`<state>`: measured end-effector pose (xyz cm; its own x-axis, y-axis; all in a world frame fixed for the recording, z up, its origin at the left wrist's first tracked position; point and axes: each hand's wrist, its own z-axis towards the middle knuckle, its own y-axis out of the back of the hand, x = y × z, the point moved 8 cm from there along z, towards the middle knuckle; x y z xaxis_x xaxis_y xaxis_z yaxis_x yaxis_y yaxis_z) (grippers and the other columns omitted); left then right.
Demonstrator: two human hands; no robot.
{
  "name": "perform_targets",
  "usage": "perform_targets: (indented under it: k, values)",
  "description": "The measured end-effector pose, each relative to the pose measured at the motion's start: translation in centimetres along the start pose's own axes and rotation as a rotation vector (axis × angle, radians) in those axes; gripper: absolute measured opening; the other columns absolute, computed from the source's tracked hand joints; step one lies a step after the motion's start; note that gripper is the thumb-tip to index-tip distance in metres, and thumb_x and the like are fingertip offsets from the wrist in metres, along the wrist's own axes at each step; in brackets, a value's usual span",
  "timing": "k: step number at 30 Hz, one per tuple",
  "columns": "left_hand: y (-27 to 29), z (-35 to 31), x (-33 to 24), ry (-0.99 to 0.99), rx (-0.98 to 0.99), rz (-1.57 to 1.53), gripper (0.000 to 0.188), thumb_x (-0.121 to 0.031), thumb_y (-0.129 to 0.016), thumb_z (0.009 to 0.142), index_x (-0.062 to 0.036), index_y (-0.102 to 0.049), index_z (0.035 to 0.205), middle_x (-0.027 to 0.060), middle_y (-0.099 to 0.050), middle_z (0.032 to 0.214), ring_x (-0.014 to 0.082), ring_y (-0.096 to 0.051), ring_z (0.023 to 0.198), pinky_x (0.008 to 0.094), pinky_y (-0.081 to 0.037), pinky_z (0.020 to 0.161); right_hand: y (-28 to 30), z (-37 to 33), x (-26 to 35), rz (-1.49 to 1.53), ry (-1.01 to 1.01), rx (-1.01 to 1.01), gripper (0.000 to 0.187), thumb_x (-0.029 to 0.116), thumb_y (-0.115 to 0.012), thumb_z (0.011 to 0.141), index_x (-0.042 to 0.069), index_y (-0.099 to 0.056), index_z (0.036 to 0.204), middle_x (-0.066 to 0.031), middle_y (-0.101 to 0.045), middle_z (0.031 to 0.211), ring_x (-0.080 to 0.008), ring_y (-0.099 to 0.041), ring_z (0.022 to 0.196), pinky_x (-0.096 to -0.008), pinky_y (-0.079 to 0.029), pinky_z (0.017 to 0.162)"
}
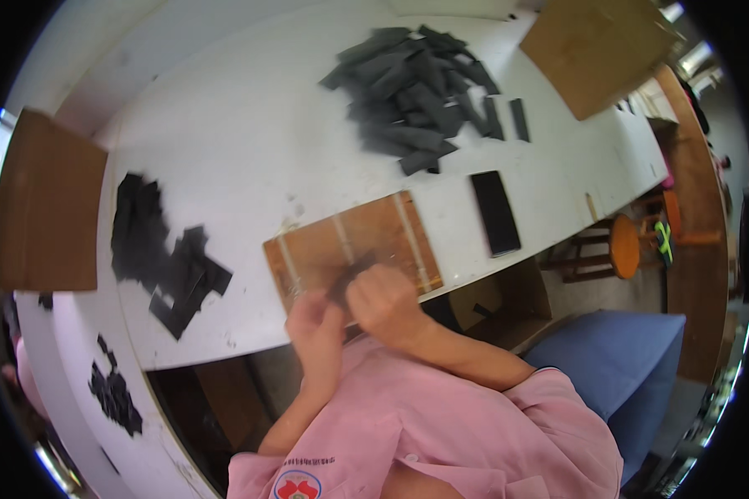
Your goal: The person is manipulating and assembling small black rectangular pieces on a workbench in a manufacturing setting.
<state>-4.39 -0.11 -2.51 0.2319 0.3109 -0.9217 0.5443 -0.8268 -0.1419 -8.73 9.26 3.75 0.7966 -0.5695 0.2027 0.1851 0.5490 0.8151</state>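
Both my hands meet over the near edge of a brown board [316, 241] with pale bands across it. Between them is a dark grey piece [339, 291], blurred by motion and partly hidden by the fingers. My left hand [314, 320] is closed at its left end, thumb and fingers pinched together. My right hand [383, 295] is curled over the other end, knuckles up. Beyond the board lies a heap of dark grey strips [416, 91]. Off to the left is a pile of flat black pieces [141, 233].
A black phone-like slab [494, 214] lies right of the board on the white table [225, 150]. Cardboard boxes stand at the left [50, 208] and far right [599, 50]. A wooden stool [624, 247] is beyond the table's right edge. More black scraps [115, 397] lie on the left surface.
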Motion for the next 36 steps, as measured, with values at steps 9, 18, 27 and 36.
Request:
perform_targets:
  k: [9, 18, 27, 36]
  values:
    - [0.9, 2.0, 0.8, -0.227, 0.052, 0.397, 0.007, -0.001, -0.049, 0.074, 0.0007, -0.044, 0.068, 0.0014, -0.046, 0.056, 0.0048, -0.042, 0.053, 0.0182, -0.034, 0.045, -2.7, -1.8, -0.9, 0.142, -0.139, 0.029, 0.017, 0.018, -0.056, 0.062, 0.003, -0.051, 0.069, -0.0076, -0.048, 0.072, -0.0209, -0.050, 0.070, -0.0303, -0.040, 0.054]
    - [0.1, 0.2, -0.8, -0.027, 0.583, 0.468, 0.006, -0.005, -0.056, 0.080, -0.0028, -0.052, 0.085, 0.0016, -0.053, 0.070, 0.0096, -0.049, 0.063, 0.0206, -0.040, 0.055, 1.6, -0.3, -4.2, 0.708, -0.139, -0.012, 0.045, 0.024, -0.071, 0.059, 0.001, -0.052, 0.093, -0.0124, -0.051, 0.088, -0.0291, -0.049, 0.087, -0.0364, -0.039, 0.073]
    - [1.9, 0.6, 0.1, 0.001, 0.416, 0.280, 0.015, -0.011, -0.059, 0.081, -0.0012, -0.056, 0.091, 0.0035, -0.056, 0.079, 0.0099, -0.050, 0.065, 0.0212, -0.040, 0.055, -2.6, -1.7, -3.1, 1.197, -0.416, 0.369, 0.019, 0.014, -0.064, 0.059, -0.002, -0.057, 0.065, -0.0135, -0.056, 0.060, -0.0269, -0.055, 0.059, -0.0361, -0.040, 0.053]
    - [1.9, 0.5, -0.2, -0.164, 0.432, 0.305, 0.014, -0.005, -0.058, 0.080, -0.0004, -0.056, 0.094, 0.0041, -0.056, 0.082, 0.0103, -0.050, 0.067, 0.0212, -0.040, 0.058, -2.9, -1.5, -1.6, 0.909, -0.168, 0.378, 0.020, 0.016, -0.062, 0.060, -0.003, -0.056, 0.061, -0.0183, -0.054, 0.061, -0.0338, -0.053, 0.061, -0.0412, -0.040, 0.054]
